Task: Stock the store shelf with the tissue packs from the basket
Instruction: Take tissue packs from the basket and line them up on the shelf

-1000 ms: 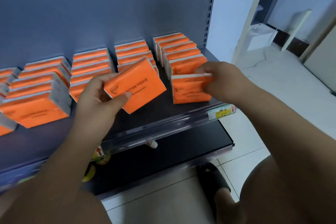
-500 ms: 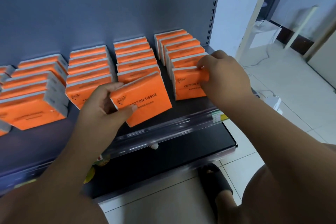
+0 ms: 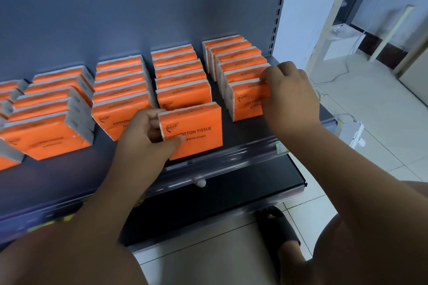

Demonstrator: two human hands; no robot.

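Several rows of orange tissue packs stand on the grey shelf (image 3: 245, 132). My left hand (image 3: 148, 136) grips one orange pack (image 3: 196, 127) by its left edge, holding it upright at the front of the second row from the right. My right hand (image 3: 289, 92) pinches the top right corner of the front pack (image 3: 245, 102) in the rightmost row. The basket is out of sight.
A clear price rail (image 3: 231, 157) runs along the shelf's front edge. Below it is a dark lower shelf (image 3: 231, 196). The perforated upright (image 3: 279, 7) bounds the shelf at the right. My sandalled foot (image 3: 278, 227) is on the tiled floor, and a white power strip (image 3: 352, 132) lies to the right.
My left hand has lowered its pack and turned it upright at the front of its row. My right hand has pushed its pack back against the rightmost row.
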